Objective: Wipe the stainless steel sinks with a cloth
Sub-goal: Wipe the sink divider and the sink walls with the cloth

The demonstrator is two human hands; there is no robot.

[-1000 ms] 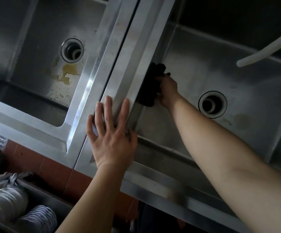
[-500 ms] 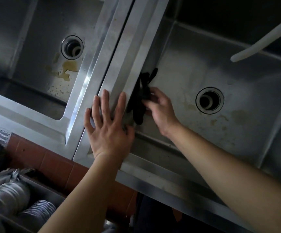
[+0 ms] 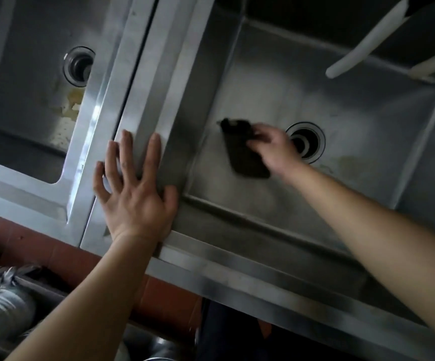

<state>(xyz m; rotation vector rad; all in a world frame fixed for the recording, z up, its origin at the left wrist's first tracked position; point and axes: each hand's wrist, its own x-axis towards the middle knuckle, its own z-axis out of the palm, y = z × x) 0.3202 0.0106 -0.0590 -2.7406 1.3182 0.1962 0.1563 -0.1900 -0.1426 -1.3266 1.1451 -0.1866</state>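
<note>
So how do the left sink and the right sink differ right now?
The left sink shows yellow-brown staining just below its drain; the right sink shows only a faint mark beside its drain. The right hand holds a dark cloth on the right sink's floor, while the left sink has no hand in it. A white hose hangs over the right sink only. Both are square steel basins.

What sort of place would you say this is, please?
Probably a commercial kitchen's washing-up area: two deep steel sinks side by side, a red tiled floor, and stacked dishes in a rack below.
</note>
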